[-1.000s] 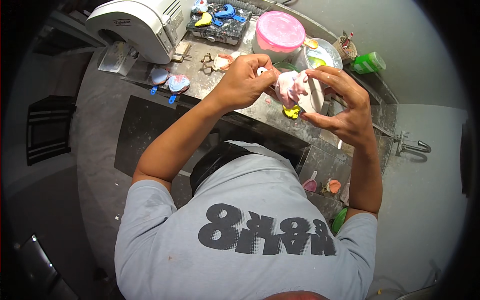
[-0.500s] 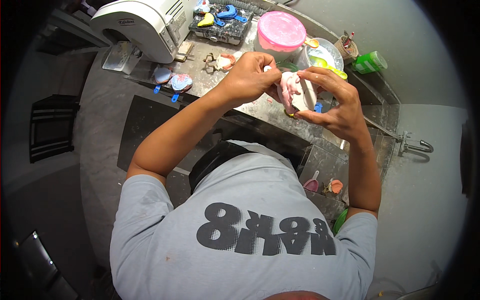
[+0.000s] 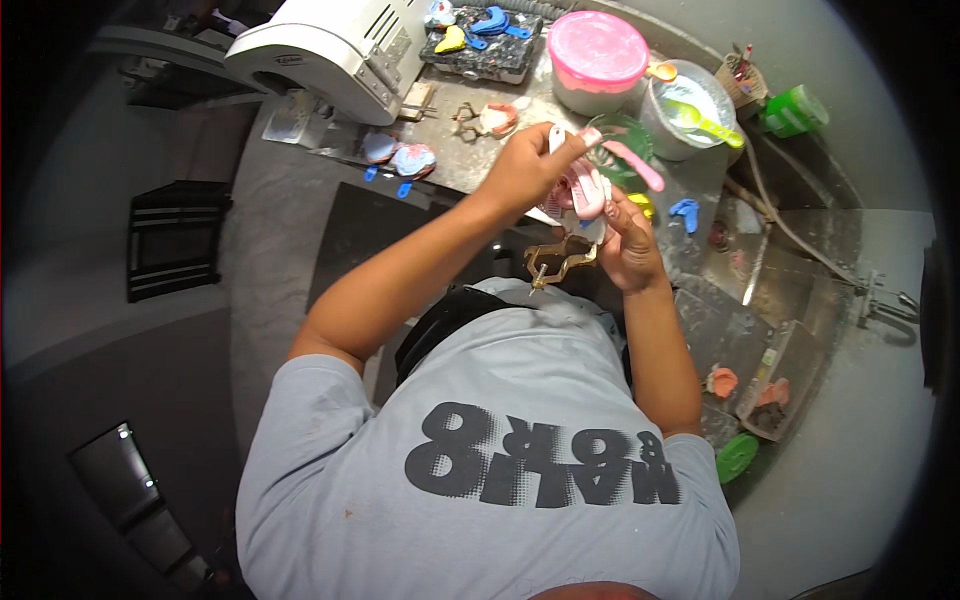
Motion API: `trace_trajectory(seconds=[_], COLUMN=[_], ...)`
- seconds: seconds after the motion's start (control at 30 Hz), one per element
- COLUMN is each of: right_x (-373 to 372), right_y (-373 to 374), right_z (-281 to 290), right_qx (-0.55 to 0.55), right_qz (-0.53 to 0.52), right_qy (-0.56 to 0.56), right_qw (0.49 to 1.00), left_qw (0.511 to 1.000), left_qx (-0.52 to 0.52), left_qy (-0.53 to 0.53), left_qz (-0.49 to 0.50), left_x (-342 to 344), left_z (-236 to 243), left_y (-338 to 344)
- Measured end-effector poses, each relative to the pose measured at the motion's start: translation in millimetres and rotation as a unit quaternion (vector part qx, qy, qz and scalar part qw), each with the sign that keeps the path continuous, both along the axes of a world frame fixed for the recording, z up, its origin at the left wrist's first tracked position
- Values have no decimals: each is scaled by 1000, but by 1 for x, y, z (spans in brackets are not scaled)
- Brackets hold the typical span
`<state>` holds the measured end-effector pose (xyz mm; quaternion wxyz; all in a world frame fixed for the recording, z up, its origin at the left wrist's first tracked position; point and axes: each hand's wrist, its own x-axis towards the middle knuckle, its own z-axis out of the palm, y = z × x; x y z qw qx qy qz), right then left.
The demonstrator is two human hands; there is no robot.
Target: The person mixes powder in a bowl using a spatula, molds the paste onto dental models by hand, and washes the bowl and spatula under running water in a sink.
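Note:
Above the front edge of the counter, my right hand grips a pink-and-white dental cast, its fingers curled round the far side. A brass articulator hangs below the cast, close to my shirt. My left hand is closed on a white-handled tool, and a pale pointed piece shows under that hand. The tool's working end is partly hidden, so its exact kind is unclear. Just beyond the hands stands a green bowl, with a pink-handled spatula across it.
A pink-lidded tub and a white bucket with a lime-green scoop stand behind. To the left are a white machine, impression trays and another cast. A sink area lies right.
My right hand has lowered and turned the cast, bringing the brass articulator into sight. My left hand stays close to it. The view has shifted, so the counter appears further right.

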<state>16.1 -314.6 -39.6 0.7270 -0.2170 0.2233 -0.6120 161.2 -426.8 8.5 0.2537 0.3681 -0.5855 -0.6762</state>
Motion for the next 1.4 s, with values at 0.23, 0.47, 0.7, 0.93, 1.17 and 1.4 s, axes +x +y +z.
trace_trajectory(seconds=[0.23, 0.47, 0.7, 0.93, 1.17, 1.4], right_x=[41, 57, 66, 71, 92, 121], right_y=[7, 6, -3, -23, -46, -52], right_z=[-32, -33, -24, 21, 69, 78], right_qx=[68, 96, 108, 20, -166, -79], right_qz=[14, 15, 17, -131, -282, -253], right_qy=[-94, -65, -5, 324, 770, 813], right_qw=[993, 993, 994, 937, 548, 518], left_qw=[996, 993, 986, 961, 916, 912], left_qx=[58, 103, 145, 207, 102, 268], left_qy=[-34, 0, 85, 166, 387, 311], left_qz=[50, 55, 18, 80, -13, 25], left_x=[20, 38, 64, 103, 86, 81], left_z=[-39, -47, -56, -43, -26, -40], left_y=[14, 14, 4, 9, 0, -12])
